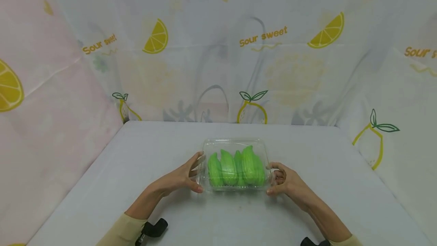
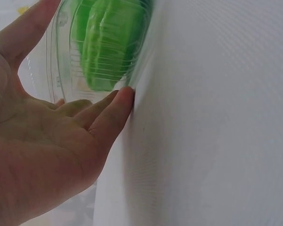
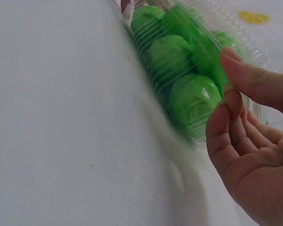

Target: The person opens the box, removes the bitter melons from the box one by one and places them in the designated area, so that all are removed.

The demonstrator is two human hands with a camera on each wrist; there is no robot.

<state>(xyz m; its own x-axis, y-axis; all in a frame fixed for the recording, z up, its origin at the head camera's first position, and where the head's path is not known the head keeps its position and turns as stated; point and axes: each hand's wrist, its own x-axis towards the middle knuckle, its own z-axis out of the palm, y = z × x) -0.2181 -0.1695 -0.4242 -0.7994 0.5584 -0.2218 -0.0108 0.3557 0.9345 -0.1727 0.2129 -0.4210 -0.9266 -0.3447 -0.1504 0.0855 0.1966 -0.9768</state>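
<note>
A clear plastic clamshell box [image 1: 235, 142] is on the white table, with several bright green, ridged, elongated pieces [image 1: 228, 168] visible through its plastic. They look like artificial fruit or vegetables; their exact kind is unclear. At the box's left end, my left hand [image 1: 179, 177] holds it, thumb near the front corner and fingers along the side. My right hand [image 1: 290, 181] grips the opposite end. In the right wrist view, its thumb [image 3: 254, 80] and fingertips come together at the box's edge, while the green rounded ends show beyond. Part of the left fingers lies behind the plastic.
White cloth covers the table [image 1: 164, 139], and a lemon-print curtain [image 1: 211, 67] rises behind and at both sides. Black wrist devices [image 1: 155, 227] sit by both forearms at the near edge of the view.
</note>
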